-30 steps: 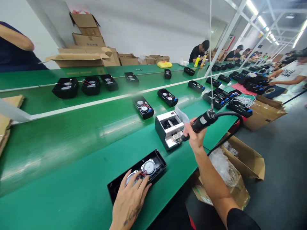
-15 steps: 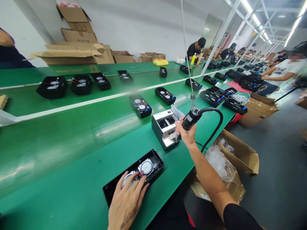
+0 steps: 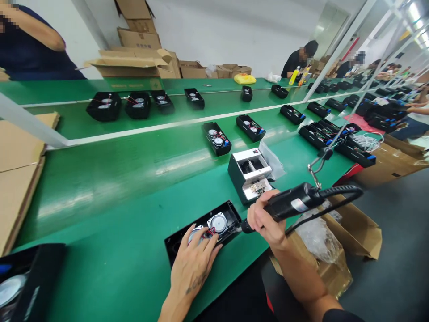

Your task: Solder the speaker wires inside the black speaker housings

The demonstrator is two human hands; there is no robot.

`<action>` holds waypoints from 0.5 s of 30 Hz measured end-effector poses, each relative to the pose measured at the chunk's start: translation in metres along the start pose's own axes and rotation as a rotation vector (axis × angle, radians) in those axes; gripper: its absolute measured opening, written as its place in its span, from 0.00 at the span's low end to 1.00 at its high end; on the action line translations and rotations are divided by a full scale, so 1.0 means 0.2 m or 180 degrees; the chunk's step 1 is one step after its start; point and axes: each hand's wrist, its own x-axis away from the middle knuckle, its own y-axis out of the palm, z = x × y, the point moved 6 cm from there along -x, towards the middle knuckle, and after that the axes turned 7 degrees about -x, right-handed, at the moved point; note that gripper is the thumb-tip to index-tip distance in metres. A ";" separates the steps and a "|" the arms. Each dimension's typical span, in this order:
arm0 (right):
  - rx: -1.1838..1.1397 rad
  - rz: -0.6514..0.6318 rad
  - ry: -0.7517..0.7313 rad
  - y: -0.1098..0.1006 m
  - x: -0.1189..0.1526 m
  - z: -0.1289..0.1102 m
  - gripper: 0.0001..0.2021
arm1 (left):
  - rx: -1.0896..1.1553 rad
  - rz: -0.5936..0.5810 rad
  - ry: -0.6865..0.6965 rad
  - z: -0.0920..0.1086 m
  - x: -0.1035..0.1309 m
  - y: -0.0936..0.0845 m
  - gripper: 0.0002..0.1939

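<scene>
My left hand (image 3: 194, 259) lies palm down over the near wall of a black speaker box (image 3: 174, 240). Its fingers are spread and rest on the left round speaker (image 3: 197, 233), partly hiding it and the red wires. Beyond the fingertips the right round speaker (image 3: 218, 222) sits uncovered in the box. My right hand (image 3: 268, 219) is wrapped round a black electric screwdriver (image 3: 291, 202), held tilted with its nose towards the box's right end. Whether the tip touches a screw cannot be made out. Behind it stands a screw feeder (image 3: 241, 176) with a silver top.
A hanging cable and hook (image 3: 325, 154) bear the screwdriver. More open speaker boxes (image 3: 217, 138) stand on the green conveyor (image 3: 134, 174); another box (image 3: 33, 277) is at the near left. Cardboard (image 3: 23, 156) lies at left, cartons (image 3: 358, 228) on the floor at right. Co-workers (image 3: 298, 60) are across the line.
My right hand has brought the screwdriver down from beside the screw feeder to the right end of the speaker box. My left hand stays on the box. The view has swung left.
</scene>
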 end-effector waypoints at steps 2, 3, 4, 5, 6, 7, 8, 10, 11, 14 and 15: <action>-0.0086 -0.0148 -0.0025 0.07 0.02 0.05 0.11 | 0.0002 -0.0029 0.0017 0.00 0.00 0.00 0.10; -0.0086 -0.0206 0.0003 0.10 0.03 0.08 0.12 | 0.0000 -0.0037 0.0030 0.00 0.00 0.00 0.10; -0.0066 -0.0239 0.0042 0.12 0.03 0.11 0.12 | 0.0002 -0.0042 0.0038 0.00 0.00 0.00 0.10; -0.0031 -0.0252 0.0090 0.13 0.04 0.13 0.12 | 0.0011 -0.0043 0.0037 0.00 0.00 0.00 0.10; 0.0009 -0.0257 0.0127 0.13 0.04 0.16 0.13 | 0.0023 -0.0043 0.0028 0.00 0.01 0.01 0.10; 0.0043 -0.0267 0.0153 0.14 0.04 0.17 0.13 | 0.0037 -0.0041 0.0016 0.00 0.01 0.01 0.10; 0.0072 -0.0274 0.0173 0.14 0.04 0.18 0.14 | 0.0050 -0.0047 0.0003 0.00 0.01 0.01 0.10; 0.0102 -0.0277 0.0192 0.14 0.05 0.19 0.14 | 0.0058 -0.0073 -0.0006 0.00 0.01 0.02 0.10; 0.0108 -0.0278 0.0203 0.14 0.05 0.19 0.14 | 0.0054 -0.0083 -0.0004 0.00 0.01 0.02 0.10; 0.0132 -0.0261 0.0262 0.15 0.05 0.20 0.15 | 0.0021 -0.0109 0.0002 0.00 0.01 0.02 0.10; 0.0135 -0.0268 0.0284 0.15 0.06 0.21 0.15 | 0.0012 -0.0118 0.0013 0.00 0.02 0.02 0.10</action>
